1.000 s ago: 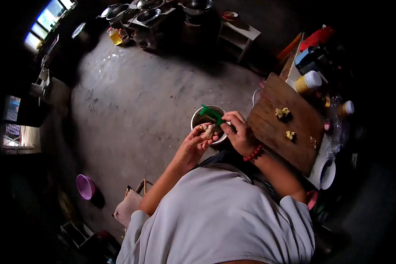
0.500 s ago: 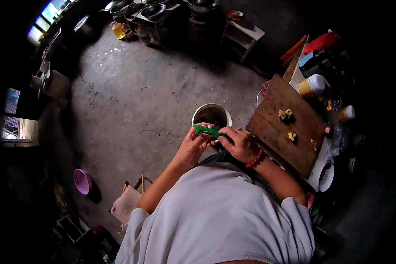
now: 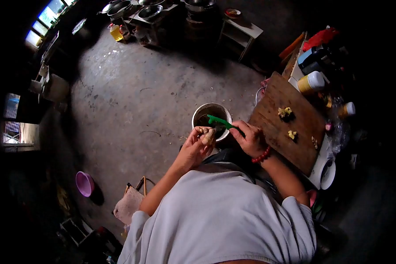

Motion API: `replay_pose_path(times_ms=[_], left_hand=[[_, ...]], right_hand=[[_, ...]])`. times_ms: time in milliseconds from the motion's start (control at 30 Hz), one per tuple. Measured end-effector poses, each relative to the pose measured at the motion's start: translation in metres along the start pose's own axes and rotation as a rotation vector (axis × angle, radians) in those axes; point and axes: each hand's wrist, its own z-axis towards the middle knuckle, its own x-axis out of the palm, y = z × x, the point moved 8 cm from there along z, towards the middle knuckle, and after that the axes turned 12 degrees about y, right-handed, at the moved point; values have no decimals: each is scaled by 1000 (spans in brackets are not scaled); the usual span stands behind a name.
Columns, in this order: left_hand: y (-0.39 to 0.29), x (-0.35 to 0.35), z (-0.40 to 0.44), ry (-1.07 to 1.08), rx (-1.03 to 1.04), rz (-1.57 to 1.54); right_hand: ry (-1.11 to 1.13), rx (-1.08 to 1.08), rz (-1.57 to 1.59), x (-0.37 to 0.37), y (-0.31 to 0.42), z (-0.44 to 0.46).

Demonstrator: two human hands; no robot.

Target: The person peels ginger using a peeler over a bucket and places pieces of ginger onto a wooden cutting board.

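Observation:
My left hand (image 3: 195,147) is closed on a knobbly, pale brown piece of ginger (image 3: 207,136), held over the near rim of a white bucket (image 3: 194,118). In my right hand (image 3: 252,140), which wears a red bead bracelet, is a green peeler (image 3: 221,120). Its head points left above the bucket, a little apart from the ginger. Dark scraps lie inside the bucket, too dim to make out. To the right, a wooden cutting board (image 3: 273,105) bears yellowish ginger pieces (image 3: 285,112) and a smaller piece (image 3: 292,134).
Beside the board stand a white-lidded jar (image 3: 311,82) and a white mug-like container (image 3: 327,174). A purple basin (image 3: 84,184) sits on the concrete floor (image 3: 123,97) at left. A small white shelf (image 3: 246,29) and pans (image 3: 150,12) are at the back.
The peeler has lifted off the ginger and moved up and right with my right hand. More of the ginger shows in my left hand. The view has shifted slightly.

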Motion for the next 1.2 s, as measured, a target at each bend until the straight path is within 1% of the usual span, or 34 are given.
replay_pose_path(times_ms=[67,100,133,200,233,333,400,433,500,667,733,800,833,933,1000,1033,1100,1133,1167,1200], left_hand=[[3,-8,0,-40,4,-17],[4,-11,2,-71,2,-28],[5,-9,3,-66,-5,-26],[1,1,3,29,23,8],[1,3,3,30,23,10],[1,1,2,28,63,56],[-1,2,5,71,113,68],[0,3,6,74,113,67],[1,1,6,1,98,78],[-1,4,4,17,86,101],[-1,5,2,18,81,109],[-1,11,1,124,100,110],[0,13,1,126,98,110],[-1,12,0,102,93,145],[-2,17,-1,197,93,103],[-4,18,-1,198,93,104],[-3,19,-3,143,16,71],[-4,18,-4,144,12,72],[-4,19,-3,173,5,63],[-5,21,-3,202,0,54]], right_hand=[[-91,-99,46,-11,22,-7],[-73,-164,72,-6,28,-7],[-79,-159,71,-5,30,-6],[37,-167,54,7,35,-3],[47,-146,18,8,33,-3],[21,-156,67,4,39,-4],[1,-160,70,2,40,-4],[-19,-173,71,0,41,-4],[-32,-180,35,1,42,-4],[-44,-194,-61,3,41,-6],[-30,-232,-80,5,41,-8],[-14,-244,-86,5,38,-10],[1,-256,-92,5,37,-10],[-27,-247,-45,3,32,-11],[-47,-233,-58,-5,29,-12],[-66,-222,-73,-9,28,-11],[-69,-214,-94,-12,29,-10],[-73,-203,-117,-13,29,-9],[-77,-201,-117,-13,25,-8],[-112,-145,-103,-14,17,-6]])
